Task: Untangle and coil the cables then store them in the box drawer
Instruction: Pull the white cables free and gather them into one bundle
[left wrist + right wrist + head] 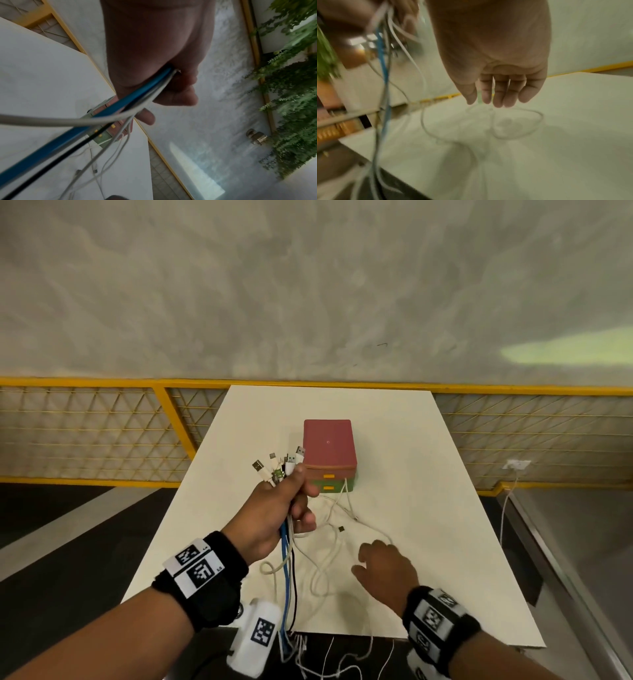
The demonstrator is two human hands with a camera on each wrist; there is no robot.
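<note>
My left hand [284,508] is raised over the table and grips a bundle of cables [287,556]: a blue one, a black one and several white ones. Their USB plugs [279,465] fan out above my fist. The left wrist view shows the blue cable [120,102] running out of my closed palm. Loose white cable loops [329,546] trail on the table, and the ends hang over its near edge. My right hand [380,563] hovers over those white loops [518,125] with relaxed fingers [498,94], holding nothing. The box drawer [329,455], red-topped with two shut orange-handled drawers, stands behind my left hand.
The white table [428,474] is narrow, with a yellow mesh railing [102,433] behind and beside it. A wall socket with a white cord [517,465] sits at the right. Green plants [291,81] show in the left wrist view.
</note>
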